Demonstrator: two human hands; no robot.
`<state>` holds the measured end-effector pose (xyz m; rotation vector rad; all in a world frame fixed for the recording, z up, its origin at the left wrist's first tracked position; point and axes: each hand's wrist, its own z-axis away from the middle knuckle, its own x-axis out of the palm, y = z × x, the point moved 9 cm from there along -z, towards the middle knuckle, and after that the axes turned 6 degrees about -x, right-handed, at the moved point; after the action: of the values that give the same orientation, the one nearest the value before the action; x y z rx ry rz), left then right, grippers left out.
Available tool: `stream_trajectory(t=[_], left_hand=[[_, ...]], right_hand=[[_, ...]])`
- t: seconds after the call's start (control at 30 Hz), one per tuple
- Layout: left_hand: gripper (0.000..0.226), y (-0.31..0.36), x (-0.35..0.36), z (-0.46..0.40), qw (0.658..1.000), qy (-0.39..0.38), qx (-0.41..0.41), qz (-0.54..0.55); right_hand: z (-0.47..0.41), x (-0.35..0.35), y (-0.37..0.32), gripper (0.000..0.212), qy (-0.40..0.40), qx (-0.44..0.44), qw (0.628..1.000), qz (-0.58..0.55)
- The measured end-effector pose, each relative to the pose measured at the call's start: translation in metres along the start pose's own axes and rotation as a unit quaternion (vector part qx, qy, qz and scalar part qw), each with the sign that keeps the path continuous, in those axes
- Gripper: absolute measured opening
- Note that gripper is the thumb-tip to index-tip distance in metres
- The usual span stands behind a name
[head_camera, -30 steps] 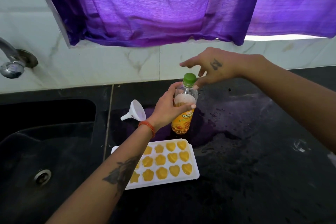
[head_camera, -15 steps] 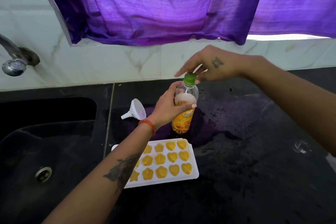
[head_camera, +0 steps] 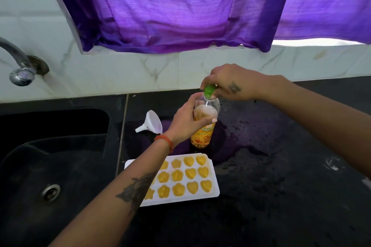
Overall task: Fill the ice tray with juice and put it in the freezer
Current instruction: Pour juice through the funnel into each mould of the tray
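Observation:
A white ice tray (head_camera: 214,176) lies on the black counter, its heart and star moulds full of orange juice. My left forearm crosses over its left part. Behind it stands a clear juice bottle (head_camera: 202,136) with an orange label, partly full. My left hand (head_camera: 186,122) grips the bottle's body. My right hand (head_camera: 226,84) is over the top, its fingers curled round the green cap (head_camera: 209,91).
A white funnel (head_camera: 152,123) lies on its side left of the bottle. A black sink (head_camera: 52,162) with a drain fills the left side, under a metal tap (head_camera: 20,64). A purple curtain (head_camera: 180,6) hangs over the tiled wall behind. The counter (head_camera: 281,166) stretches right.
My right hand has come down from an open reach above the bottle and closed its fingers round the green cap. My left hand keeps hold of the bottle.

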<state>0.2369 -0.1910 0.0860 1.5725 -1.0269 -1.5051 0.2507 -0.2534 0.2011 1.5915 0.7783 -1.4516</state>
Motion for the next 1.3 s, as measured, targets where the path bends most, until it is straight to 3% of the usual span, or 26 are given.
stream_trajectory(t=[0.1,0.23,0.33,0.47,0.6,0.7,0.83,0.9,1.0,1.17,1.3], left_hand=[[0.076,0.003,-0.002,0.002,0.999,0.027,0.010,-0.018],[0.072,0.008,-0.003,0.005,0.998,0.032,0.026,-0.046],[0.073,0.005,-0.002,0.005,0.999,0.006,0.019,-0.042],[0.074,0.001,-0.003,0.005,0.999,0.000,0.022,-0.029],[0.070,0.007,-0.002,0.011,0.994,0.079,0.054,-0.048],[0.073,0.011,0.003,0.010,0.992,0.094,0.062,-0.065],[0.073,-0.005,0.001,0.001,0.999,0.007,-0.008,0.033],[0.072,-0.017,0.004,0.000,0.995,-0.040,-0.038,0.081],[0.071,-0.020,0.007,0.003,0.995,-0.025,-0.039,0.093],[0.072,-0.012,0.013,0.009,0.999,0.012,-0.006,0.043],[0.071,-0.017,0.011,0.005,0.997,-0.040,-0.050,0.044]], right_hand=[[-0.003,0.010,-0.002,0.034,-0.012,0.012,0.999,0.049],[0.000,0.007,0.007,0.043,-0.001,0.037,0.999,0.020],[0.003,0.004,0.004,0.037,0.001,-0.007,1.000,-0.023],[0.009,0.008,-0.007,0.032,0.043,-0.027,0.999,0.003],[0.011,0.013,-0.002,0.040,0.094,0.068,0.993,0.031],[0.012,0.013,0.009,0.047,0.104,0.151,0.981,0.063],[0.008,0.013,0.010,0.037,0.056,0.057,0.994,-0.069],[0.007,0.016,0.009,0.036,0.057,0.036,0.995,-0.070],[0.011,0.020,0.014,0.035,0.093,0.069,0.993,-0.034],[0.017,0.018,0.021,0.052,0.150,0.189,0.970,0.024],[0.010,0.019,0.017,0.038,0.075,0.086,0.989,-0.095]])
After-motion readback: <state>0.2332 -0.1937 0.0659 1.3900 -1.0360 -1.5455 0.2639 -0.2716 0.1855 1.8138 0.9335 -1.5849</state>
